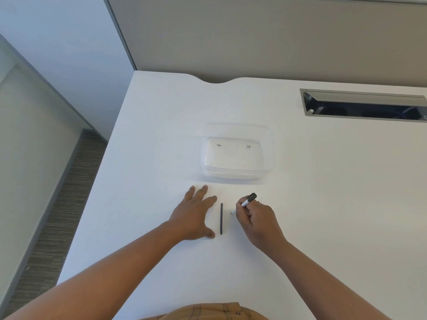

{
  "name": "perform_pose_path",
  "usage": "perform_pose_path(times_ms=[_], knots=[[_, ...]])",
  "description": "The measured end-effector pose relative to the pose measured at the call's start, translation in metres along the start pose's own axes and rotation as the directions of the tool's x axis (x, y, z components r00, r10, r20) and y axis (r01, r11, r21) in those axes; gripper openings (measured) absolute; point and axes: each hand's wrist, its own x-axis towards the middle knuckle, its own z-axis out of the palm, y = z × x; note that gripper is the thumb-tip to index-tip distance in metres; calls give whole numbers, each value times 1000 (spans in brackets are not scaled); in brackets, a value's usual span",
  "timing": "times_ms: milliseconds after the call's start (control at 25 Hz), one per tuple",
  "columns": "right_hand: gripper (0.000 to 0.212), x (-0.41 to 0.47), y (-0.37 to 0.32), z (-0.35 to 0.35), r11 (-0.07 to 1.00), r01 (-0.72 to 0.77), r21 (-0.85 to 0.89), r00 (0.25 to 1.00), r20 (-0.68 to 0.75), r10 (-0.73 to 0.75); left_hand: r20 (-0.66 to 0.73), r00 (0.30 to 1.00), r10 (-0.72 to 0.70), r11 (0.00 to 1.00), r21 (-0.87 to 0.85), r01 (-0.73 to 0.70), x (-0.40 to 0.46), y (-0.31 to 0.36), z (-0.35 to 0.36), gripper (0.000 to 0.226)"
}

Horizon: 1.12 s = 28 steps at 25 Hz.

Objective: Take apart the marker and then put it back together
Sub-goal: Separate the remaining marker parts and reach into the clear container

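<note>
A white bench [312, 204] fills most of the frame, with a grey cable slot [362, 105] set into it at the upper right. Near the centre sits a clear plastic container [238, 172], holding nothing but a few dark specks on its floor.

Below the container, in the lower middle of the frame, the person's two hands work side by side. The left hand [196, 215] lies flat on the bench, fingers spread wide, gripping nothing. The right hand [256, 218] is curled around the marker body [247, 201], holding it tilted, its dark end pointing up toward the container and its pale end touching or almost touching the bench.

Between the hands lies the ink rod [221, 218], a thin dark stick, straight up and down in the frame, just beside the left thumb and index finger but apart from both hands.

Judging by this, the marker is at least partly taken apart: the inner rod is out of the body. Whether a cap or tip has also come off cannot be told, as no such piece shows. Reassembly seems still to come, with the rod needing to go back into the body.
</note>
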Motion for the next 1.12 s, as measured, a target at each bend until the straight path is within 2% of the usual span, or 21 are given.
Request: perform_pose_path(times_ms=[120,200,280,400,480,520,560,640,720,800,920,1120], knots=[[31,1,-4,-1,1000,22,0,1000,-12,-22,-201,977,74,983,-150,-105,5,12,4,72],[30,1,-7,-1,998,54,-29,998,-16,-54,-226,968,108,934,-311,-177,7,24,9,40],[27,2,-10,-2,997,65,-38,998,-7,-65,-194,975,108,882,-434,-184,6,35,10,3],[21,0,-14,-5,998,60,-14,998,21,-59,-227,968,107,873,-444,-201,7,38,13,18],[21,-4,-14,-8,999,37,7,999,28,-37,-257,964,65,821,-535,-198,8,36,16,15],[27,-6,-13,-9,1000,18,12,999,30,-18,-257,966,-2,766,-621,-164,8,35,16,11],[31,-7,-12,-9,1000,-2,10,999,35,2,-227,970,-81,676,-728,-114,8,33,14,7],[33,-7,-11,-9,1000,-22,-5,998,52,22,-128,979,-159,408,-912,-53,8,30,10,5],[28,-7,-10,-6,1000,-11,-18,998,66,12,-28,988,-154,139,-990,-6,6,29,5,12],[22,-6,-10,-4,1000,13,-13,998,61,-12,51,988,-147,-39,-998,46,4,29,3,15],[19,-5,-12,-1,999,34,2,999,28,-34,106,986,-127,-139,-986,88,3,29,6,13],[13,-3,-13,-3,997,79,4,997,19,-79,127,988,-93,-169,-979,110,-1,30,6,12]])
